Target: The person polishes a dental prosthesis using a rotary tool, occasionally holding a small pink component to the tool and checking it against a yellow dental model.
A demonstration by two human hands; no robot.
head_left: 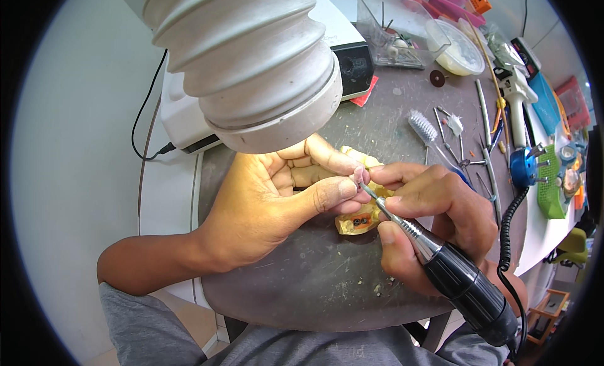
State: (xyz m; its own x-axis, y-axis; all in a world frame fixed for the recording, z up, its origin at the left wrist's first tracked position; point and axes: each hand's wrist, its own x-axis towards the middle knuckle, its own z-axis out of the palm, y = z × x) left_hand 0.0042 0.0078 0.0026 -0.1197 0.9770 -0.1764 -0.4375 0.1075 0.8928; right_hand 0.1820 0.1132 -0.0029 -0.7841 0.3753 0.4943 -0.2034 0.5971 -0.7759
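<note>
Between the thumb and fingers of my left hand (258, 199) is a small pinkish, tooth-like piece (358, 175), partly covered by the fingertips. My right hand (443, 199) grips a black and silver rotary handpiece (462, 275) like a pen. The handpiece's thin bur points at the small piece, at or very near its surface; contact is too small to make out. Below both hands lies a yellow dental model (347, 225) with an orange patch and two dark round holes. My hands hide part of it.
A ribbed white suction hose (245, 57) hangs above my left hand. A clear bin (402, 29), a white-bristled brush (421, 125), and several thin metal tools lie behind and to the right. A black coiled cord (505, 234) runs down beside a green basket (551, 193).
</note>
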